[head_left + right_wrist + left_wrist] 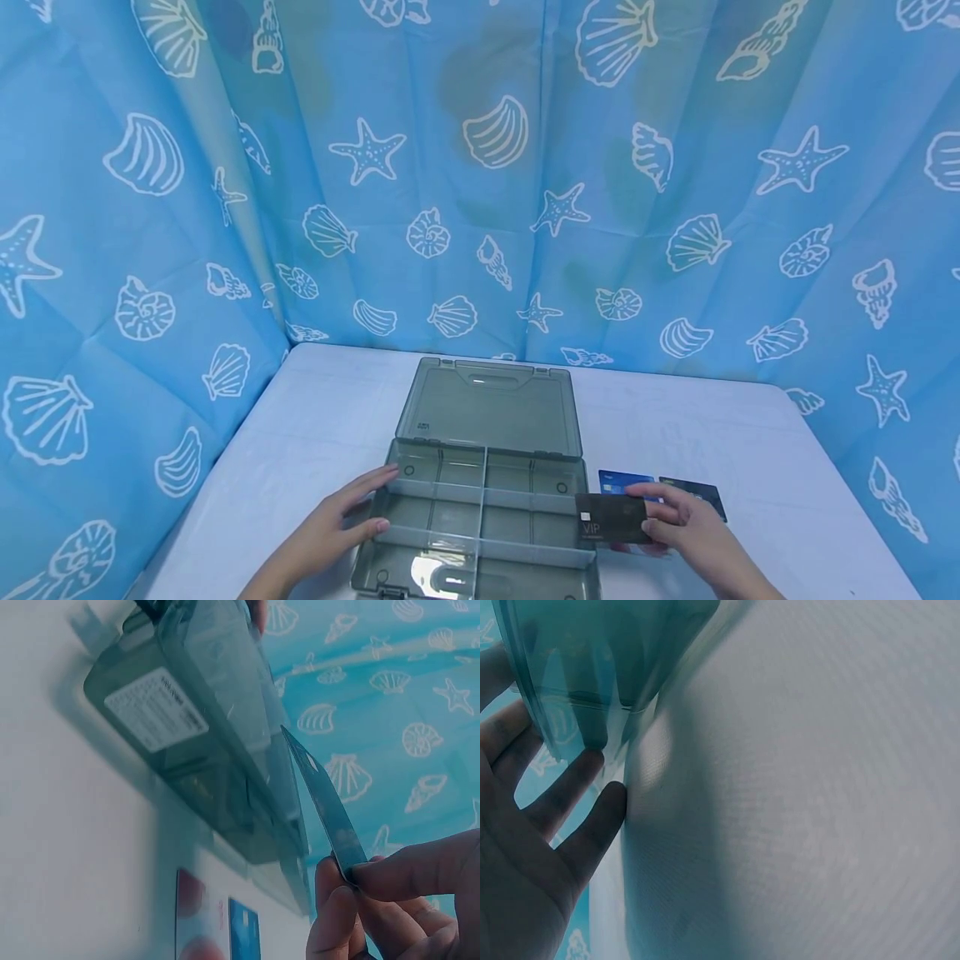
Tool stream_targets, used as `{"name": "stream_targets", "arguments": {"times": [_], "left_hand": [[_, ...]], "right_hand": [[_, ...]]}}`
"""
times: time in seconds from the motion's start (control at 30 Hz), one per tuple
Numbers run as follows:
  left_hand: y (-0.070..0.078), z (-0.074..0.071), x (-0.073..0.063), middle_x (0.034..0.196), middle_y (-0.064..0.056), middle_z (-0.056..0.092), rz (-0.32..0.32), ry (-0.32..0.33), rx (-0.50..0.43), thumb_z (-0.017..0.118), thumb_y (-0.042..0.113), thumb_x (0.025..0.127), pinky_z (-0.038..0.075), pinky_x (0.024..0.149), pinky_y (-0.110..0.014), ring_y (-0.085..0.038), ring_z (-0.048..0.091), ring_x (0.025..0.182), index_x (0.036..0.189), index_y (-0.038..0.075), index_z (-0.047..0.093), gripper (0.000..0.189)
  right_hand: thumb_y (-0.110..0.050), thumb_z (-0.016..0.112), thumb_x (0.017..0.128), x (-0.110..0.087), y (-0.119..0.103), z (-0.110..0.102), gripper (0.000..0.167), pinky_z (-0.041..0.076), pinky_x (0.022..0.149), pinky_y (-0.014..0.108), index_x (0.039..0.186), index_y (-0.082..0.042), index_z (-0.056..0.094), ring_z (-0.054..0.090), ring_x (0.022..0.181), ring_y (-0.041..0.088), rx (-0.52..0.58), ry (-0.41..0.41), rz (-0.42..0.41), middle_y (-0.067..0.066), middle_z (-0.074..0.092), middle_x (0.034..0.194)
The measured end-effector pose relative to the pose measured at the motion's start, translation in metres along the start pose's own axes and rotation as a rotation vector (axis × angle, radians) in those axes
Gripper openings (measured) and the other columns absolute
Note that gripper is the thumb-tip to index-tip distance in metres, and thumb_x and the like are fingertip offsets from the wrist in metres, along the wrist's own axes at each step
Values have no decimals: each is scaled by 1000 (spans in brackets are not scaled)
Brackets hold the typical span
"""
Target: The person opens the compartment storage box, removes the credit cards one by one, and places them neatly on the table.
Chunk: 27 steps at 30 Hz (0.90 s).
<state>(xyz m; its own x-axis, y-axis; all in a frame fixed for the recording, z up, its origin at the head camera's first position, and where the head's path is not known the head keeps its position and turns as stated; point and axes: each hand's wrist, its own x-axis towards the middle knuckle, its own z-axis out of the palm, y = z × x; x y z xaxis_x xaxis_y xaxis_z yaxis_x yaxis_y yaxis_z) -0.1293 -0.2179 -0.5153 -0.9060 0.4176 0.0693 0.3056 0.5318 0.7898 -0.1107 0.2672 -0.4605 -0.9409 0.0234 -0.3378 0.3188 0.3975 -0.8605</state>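
A dark smoky, see-through divided box lies on the table with its lid laid back behind it. My left hand rests at the box's left side, its thumb and fingertips along the edge. In the left wrist view those fingers are spread against the clear wall. Between thumb and fingers, my right hand pinches a black card marked VIP. This card is held tilted at the box's right edge, above the tabletop. No objects show in the box's compartments.
On the white tabletop, right of the box, lie a blue card, another black card and a red-and-white card. My right hand partly covers them in the head view. A blue seashell-patterned curtain encloses the table.
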Motion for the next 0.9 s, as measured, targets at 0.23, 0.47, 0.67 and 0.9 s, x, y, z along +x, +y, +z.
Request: {"name": "stream_targets", "arguments": {"times": [0.23,0.47,0.67,0.9], "left_hand": [[-1,0,0,160,-5,41,-9,-4,-5,68,36,98,42,111,-57,-39,36,146,153,16,47,63],[0,0,1,160,-6,41,-16,-4,-5,68,36,98,42,111,-57,-40,36,146,153,14,46,63],[0,0,1,160,-8,40,-2,2,-7,68,34,99,44,109,-56,-41,37,145,153,12,46,62],[-2,0,1,160,-7,41,4,-1,-10,68,34,99,44,109,-57,-42,37,145,153,13,46,62]], "right_hand": [[-3,61,96,4,13,-19,42,59,78,41,138,0,58,66,106,31,-63,-3,22,28,64,129],[-7,60,95,10,29,-36,46,58,74,39,140,1,56,65,98,27,-118,9,45,24,69,121],[-9,58,95,12,43,-51,48,61,77,41,141,1,54,62,97,29,-156,19,70,31,61,128],[-11,60,93,16,63,-68,52,62,79,42,143,1,53,63,98,31,-161,38,138,38,51,134]]}}
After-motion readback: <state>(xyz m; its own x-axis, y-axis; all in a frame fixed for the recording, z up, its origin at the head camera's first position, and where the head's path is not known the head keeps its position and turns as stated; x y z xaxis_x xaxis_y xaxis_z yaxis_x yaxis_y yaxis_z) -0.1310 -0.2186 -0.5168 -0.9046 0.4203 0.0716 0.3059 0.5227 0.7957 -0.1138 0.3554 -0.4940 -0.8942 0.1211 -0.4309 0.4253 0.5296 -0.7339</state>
